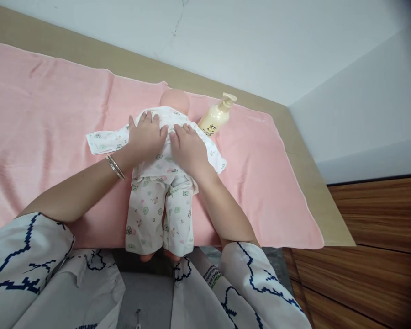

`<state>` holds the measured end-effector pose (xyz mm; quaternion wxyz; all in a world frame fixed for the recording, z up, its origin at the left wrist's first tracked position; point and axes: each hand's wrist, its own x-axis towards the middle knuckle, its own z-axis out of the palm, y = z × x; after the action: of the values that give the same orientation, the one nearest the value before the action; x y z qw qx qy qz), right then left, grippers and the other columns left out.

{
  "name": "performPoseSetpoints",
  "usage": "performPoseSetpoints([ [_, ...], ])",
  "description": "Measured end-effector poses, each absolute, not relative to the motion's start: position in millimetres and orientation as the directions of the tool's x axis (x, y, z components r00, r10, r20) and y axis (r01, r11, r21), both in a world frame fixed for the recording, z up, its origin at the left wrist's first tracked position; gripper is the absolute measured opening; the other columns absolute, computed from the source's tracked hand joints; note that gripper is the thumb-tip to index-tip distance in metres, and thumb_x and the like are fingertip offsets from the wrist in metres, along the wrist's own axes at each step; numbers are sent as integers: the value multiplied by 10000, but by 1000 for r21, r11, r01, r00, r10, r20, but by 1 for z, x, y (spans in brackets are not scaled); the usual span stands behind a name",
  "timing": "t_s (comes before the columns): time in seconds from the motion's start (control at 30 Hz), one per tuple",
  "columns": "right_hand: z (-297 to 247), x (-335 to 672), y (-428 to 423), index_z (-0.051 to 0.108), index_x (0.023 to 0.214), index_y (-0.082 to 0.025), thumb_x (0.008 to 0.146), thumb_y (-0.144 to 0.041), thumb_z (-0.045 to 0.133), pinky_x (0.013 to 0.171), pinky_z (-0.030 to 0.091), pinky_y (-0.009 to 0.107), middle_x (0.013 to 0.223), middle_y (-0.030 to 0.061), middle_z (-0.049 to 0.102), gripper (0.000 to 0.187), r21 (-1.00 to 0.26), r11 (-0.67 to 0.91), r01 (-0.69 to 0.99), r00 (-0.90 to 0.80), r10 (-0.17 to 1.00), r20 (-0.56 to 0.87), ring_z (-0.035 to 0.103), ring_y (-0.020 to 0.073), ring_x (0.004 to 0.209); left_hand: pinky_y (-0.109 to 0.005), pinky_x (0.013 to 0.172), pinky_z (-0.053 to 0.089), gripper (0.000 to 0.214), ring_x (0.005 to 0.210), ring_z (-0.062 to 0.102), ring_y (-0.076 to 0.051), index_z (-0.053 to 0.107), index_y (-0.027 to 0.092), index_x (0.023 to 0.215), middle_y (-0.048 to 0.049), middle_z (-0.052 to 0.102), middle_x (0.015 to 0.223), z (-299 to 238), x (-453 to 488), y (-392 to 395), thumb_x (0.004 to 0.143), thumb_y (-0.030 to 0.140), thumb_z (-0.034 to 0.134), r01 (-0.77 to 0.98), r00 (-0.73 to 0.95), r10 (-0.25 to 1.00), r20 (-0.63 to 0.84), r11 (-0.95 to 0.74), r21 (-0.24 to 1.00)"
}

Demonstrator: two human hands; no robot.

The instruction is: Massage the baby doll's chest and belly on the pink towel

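Note:
A baby doll [162, 167] in a white printed top and matching trousers lies on a pink blanket [260, 183], its bald head [174, 99] toward the wall and its feet at the near edge. My left hand [146, 137] rests flat on the left side of its upper body, fingers spread. On the right side of the upper body lies my right hand [189, 148], also flat with its fingers out. The two thumbs are close together at the middle. The doll's face is not visible. Just right of its shoulder, a cream pump bottle [216, 115] leans at a tilt.
The blanket covers most of a beige tabletop [296, 146]. A white wall [205, 41] runs along the far side, with a crack in it. Brown wood-grain panels [376, 214] are at the lower right, beyond the table's edge.

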<state>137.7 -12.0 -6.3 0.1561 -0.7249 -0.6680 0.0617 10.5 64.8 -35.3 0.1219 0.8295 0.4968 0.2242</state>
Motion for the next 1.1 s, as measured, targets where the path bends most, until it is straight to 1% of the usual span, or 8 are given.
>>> performPoseSetpoints([
  [0.1, -15, 163, 5, 428, 1533, -141, 1061, -476, 303, 1287, 242, 542, 1637, 163, 390, 592, -398, -31, 917, 81, 991, 109, 288, 305, 1572, -694, 1262, 147, 474, 1411, 498, -417, 612, 66, 1330, -238, 571, 1475, -28, 15, 34, 993, 298, 374, 755, 450, 830, 330, -551, 355],
  [0.23, -22, 174, 12, 398, 1548, -162, 1035, -533, 339, 1291, 218, 556, 1655, 146, 362, 636, -431, 1, 903, 61, 990, 130, 281, 294, 1576, -635, 1264, 231, 385, 1345, 561, -388, 662, 95, 1224, -222, 638, 1390, -29, 17, 23, 961, 220, 410, 708, 469, 798, 378, -595, 380],
  [0.37, -9, 149, -6, 496, 1472, -114, 1023, -393, 384, 1257, 289, 583, 1588, 179, 460, 540, -371, -53, 927, 112, 984, 138, 357, 345, 1534, -656, 1194, 330, 400, 1413, 480, -429, 632, 76, 1242, -256, 576, 1443, -41, 15, 55, 957, 271, 429, 682, 448, 832, 327, -555, 477],
  [0.5, 5, 132, -19, 648, 1269, -149, 1020, -314, 399, 1195, 396, 542, 1441, 167, 611, 389, -315, -20, 949, 64, 989, 132, 485, 343, 1439, -630, 1220, 304, 461, 1437, 457, -414, 629, 93, 1264, -239, 599, 1423, -57, 14, 80, 975, 349, 378, 610, 448, 815, 368, -579, 540],
  [0.7, -16, 155, 3, 447, 1523, -173, 1051, -484, 337, 1289, 217, 566, 1652, 134, 372, 575, -424, -41, 905, 103, 987, 123, 284, 296, 1574, -618, 1253, 247, 565, 1481, 406, -410, 556, 61, 1377, -241, 517, 1525, -65, 19, 75, 975, 426, 400, 627, 365, 834, 415, -549, 553],
  [0.87, -27, 171, 12, 430, 1540, -174, 1033, -569, 327, 1293, 190, 571, 1657, 139, 361, 651, -449, -17, 893, 88, 987, 138, 277, 298, 1577, -608, 1239, 278, 531, 1467, 434, -395, 557, 107, 1390, -214, 544, 1513, -61, 17, 66, 996, 438, 425, 617, 363, 822, 440, -565, 547],
  [1.03, -22, 175, 13, 419, 1538, -189, 1063, -487, 279, 1284, 230, 547, 1657, 111, 370, 578, -440, -15, 898, 74, 990, 117, 291, 288, 1571, -602, 1215, 310, 443, 1440, 473, -388, 570, 105, 1383, -214, 554, 1503, -47, 18, 31, 998, 256, 412, 654, 446, 768, 459, -630, 418],
  [1.1, -18, 167, 8, 441, 1510, -148, 1068, -428, 287, 1278, 234, 550, 1624, 138, 420, 546, -399, -46, 916, 106, 986, 129, 323, 306, 1554, -575, 1195, 352, 426, 1393, 520, -381, 605, 69, 1333, -234, 595, 1443, -37, 17, 26, 983, 204, 402, 673, 509, 746, 430, -656, 342],
])
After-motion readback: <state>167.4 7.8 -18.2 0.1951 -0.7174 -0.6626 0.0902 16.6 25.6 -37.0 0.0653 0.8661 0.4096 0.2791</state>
